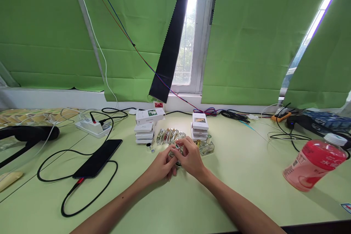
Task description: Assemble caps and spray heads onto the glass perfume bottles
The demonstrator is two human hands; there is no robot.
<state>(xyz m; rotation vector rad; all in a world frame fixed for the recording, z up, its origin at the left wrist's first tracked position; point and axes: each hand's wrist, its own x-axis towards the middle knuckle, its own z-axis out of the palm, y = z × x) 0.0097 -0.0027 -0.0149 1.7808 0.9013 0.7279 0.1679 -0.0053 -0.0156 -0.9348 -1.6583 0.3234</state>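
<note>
Both of my hands meet at the middle of the pale green table (236,175), closed together on one small glass bottle (177,150). My left hand (162,166) cups it from the left and below. My right hand (191,157) pinches at its top with bent fingers. Most of the bottle is hidden by my fingers. Just behind lies a row of several shiny glass bottles (170,135). Another bottle (207,147) stands to the right of my right hand. A small loose silver cap (148,147) stands to the left.
Two stacks of small white boxes (144,131) (200,125) flank the bottles. A black phone (98,158) on a cable lies at left, beyond it a white power strip (91,126). A pink drink bottle (315,162) stands at right. Cables run along the green-curtained window wall.
</note>
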